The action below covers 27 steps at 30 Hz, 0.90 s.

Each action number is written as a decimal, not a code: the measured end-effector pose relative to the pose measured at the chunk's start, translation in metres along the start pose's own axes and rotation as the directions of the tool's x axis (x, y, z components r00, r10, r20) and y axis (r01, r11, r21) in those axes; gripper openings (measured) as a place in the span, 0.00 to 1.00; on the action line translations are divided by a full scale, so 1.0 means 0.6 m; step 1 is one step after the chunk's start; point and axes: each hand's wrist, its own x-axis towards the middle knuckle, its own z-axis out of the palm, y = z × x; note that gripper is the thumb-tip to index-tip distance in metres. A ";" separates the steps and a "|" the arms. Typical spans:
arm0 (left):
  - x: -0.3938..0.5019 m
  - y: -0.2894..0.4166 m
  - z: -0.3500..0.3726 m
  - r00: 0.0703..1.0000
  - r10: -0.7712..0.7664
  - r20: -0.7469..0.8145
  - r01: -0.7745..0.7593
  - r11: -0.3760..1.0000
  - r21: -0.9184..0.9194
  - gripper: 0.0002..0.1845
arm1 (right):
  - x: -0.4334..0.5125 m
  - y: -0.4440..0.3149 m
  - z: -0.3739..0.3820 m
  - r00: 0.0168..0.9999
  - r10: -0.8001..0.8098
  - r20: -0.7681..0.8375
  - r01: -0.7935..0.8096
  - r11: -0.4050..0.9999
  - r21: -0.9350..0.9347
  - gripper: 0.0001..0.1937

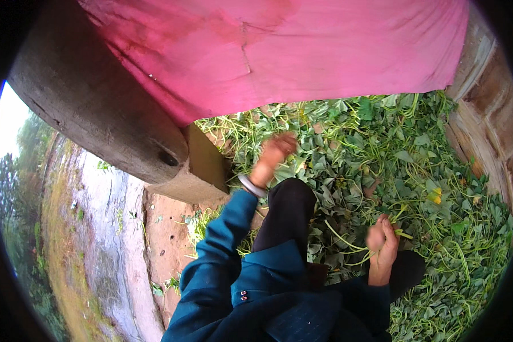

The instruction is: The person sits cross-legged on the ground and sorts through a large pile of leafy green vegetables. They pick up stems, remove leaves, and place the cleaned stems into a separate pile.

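My right hand is closed around a few light-green leaf stalks. Their ends stick out on both sides of the fist, above my right knee. Motion blurs my left hand, which is over the leaves beyond my left knee. Its fingers look curled, and whether it holds anything is unclear. A pale bangle circles that wrist. Beneath and around both hands spreads a thick layer of cut green vines and leaves, with a few yellowed ones such as a yellow leaf.
A pink cloth hangs across the far side. On the left stands a thick round pillar on a square base. Wooden boards edge the right. Bare earth and a wet paved strip lie at the left.
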 end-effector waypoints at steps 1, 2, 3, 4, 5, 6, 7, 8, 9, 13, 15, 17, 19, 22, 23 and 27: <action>-0.024 0.017 0.062 0.981 -0.101 0.163 0.093 0.994 0.054 0.17 | 0.007 0.004 0.010 0.997 -0.007 0.073 0.002 0.997 0.071 0.08; -0.055 0.029 0.135 0.946 -0.206 0.252 0.232 0.970 -0.077 0.17 | 0.011 0.006 0.019 1.000 -0.002 0.007 0.002 1.000 0.015 0.08; -0.083 0.043 0.190 0.911 -0.239 0.336 0.279 0.957 -0.076 0.21 | 0.017 0.014 0.027 0.999 0.030 -0.031 -0.030 0.999 0.014 0.08; -0.105 0.054 0.240 0.851 -0.372 0.371 0.459 0.870 -0.181 0.23 | 0.022 0.017 0.032 0.995 0.024 -0.093 -0.024 1.000 -0.006 0.08; -0.122 0.064 0.276 0.802 -0.359 0.477 0.539 0.779 -0.321 0.25 | 0.028 0.017 0.034 0.986 0.008 -0.165 -0.013 1.000 -0.026 0.08; -0.132 0.071 0.293 0.718 -0.523 0.459 0.681 0.663 -0.309 0.29 | 0.033 0.018 0.034 0.995 -0.019 -0.100 0.017 1.000 -0.023 0.08; -0.139 0.076 0.307 0.629 -0.607 0.485 0.772 0.561 -0.300 0.32 | 0.039 0.019 0.032 0.997 -0.064 -0.030 0.063 0.998 -0.022 0.09; -0.134 0.077 0.305 0.553 -0.670 0.496 0.821 0.541 -0.184 0.29 | 0.043 0.019 0.028 0.993 -0.102 -0.059 0.098 0.994 -0.053 0.09; -0.145 0.081 0.314 0.604 -0.638 0.477 0.797 0.491 -0.353 0.30 | 0.048 0.019 0.023 0.993 -0.114 -0.031 0.111 0.992 -0.066 0.10; -0.152 0.078 0.313 0.568 -0.677 0.468 0.823 0.478 -0.307 0.31 | 0.059 0.020 0.010 0.992 -0.099 -0.073 0.041 0.829 -0.558 0.14; -0.151 0.068 0.314 0.542 -0.675 0.500 0.836 0.374 -0.402 0.26 | 0.064 0.017 0.008 0.974 -0.190 0.125 0.223 0.691 -0.687 0.13; -0.151 0.057 0.313 0.517 -0.687 0.511 0.848 0.331 -0.413 0.25 | 0.070 0.009 0.007 0.961 -0.177 0.212 0.277 0.609 -0.743 0.12; -0.151 0.045 0.309 0.509 -0.641 0.574 0.856 0.309 -0.414 0.21 | 0.072 -0.006 0.001 0.978 -0.052 0.201 0.190 0.621 -0.760 0.10; -0.153 0.033 0.311 0.535 -0.560 0.632 0.844 0.332 -0.421 0.18 | 0.075 -0.013 -0.008 0.978 0.128 0.162 0.007 0.764 -0.646 0.11; -0.153 0.031 0.313 0.550 -0.530 0.645 0.835 0.351 -0.424 0.17 | 0.075 -0.012 -0.011 0.976 0.126 0.178 0.008 0.794 -0.607 0.11; -0.160 0.034 0.321 0.597 -0.536 0.597 0.793 0.507 -0.337 0.12 | 0.078 0.007 -0.023 0.971 0.118 0.208 -0.017 0.903 -0.430 0.13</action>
